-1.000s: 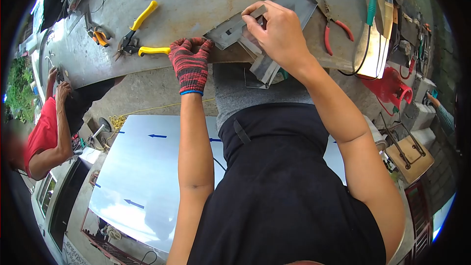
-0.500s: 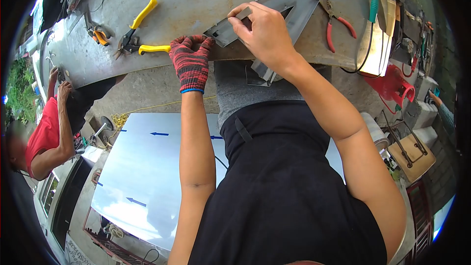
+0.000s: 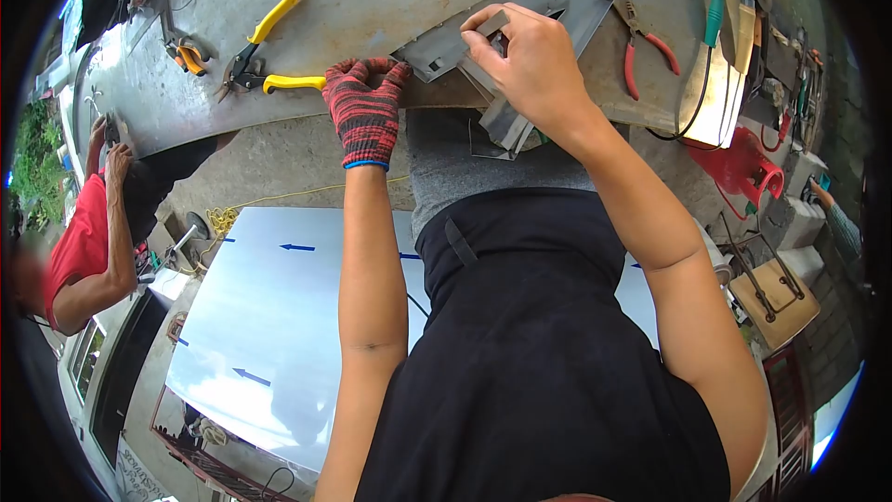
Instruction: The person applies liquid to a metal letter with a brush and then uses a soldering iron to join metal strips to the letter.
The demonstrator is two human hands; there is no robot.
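My left hand (image 3: pixel 365 102), in a red and black knit glove, is closed at the table's front edge, its fingertips pinching the left corner of a folded sheet-metal tray (image 3: pixel 587 7). The tray is grey, long and angular with upturned edges, and lies slanted on the table. Above its middle, my bare right hand (image 3: pixel 534 60) is closed, with a small flat metal strip (image 3: pixel 492 24) between thumb and fingers. Part of the tray is hidden beneath this hand. Loose bent metal pieces (image 3: pixel 506 123) stick out over the table edge under my right wrist.
On the metal table (image 3: pixel 353 0) lie yellow-handled snips (image 3: pixel 246 65), orange-handled pliers (image 3: pixel 189 58) and red-handled pliers (image 3: pixel 641 46). A green-handled tool (image 3: pixel 716 5) with a cable is at the right. A person in a red shirt (image 3: pixel 79 242) works at the left.
My right hand has moved to the right along the tray with the metal strip, uncovering more of the tray's left part. My left hand has stayed at the corner.
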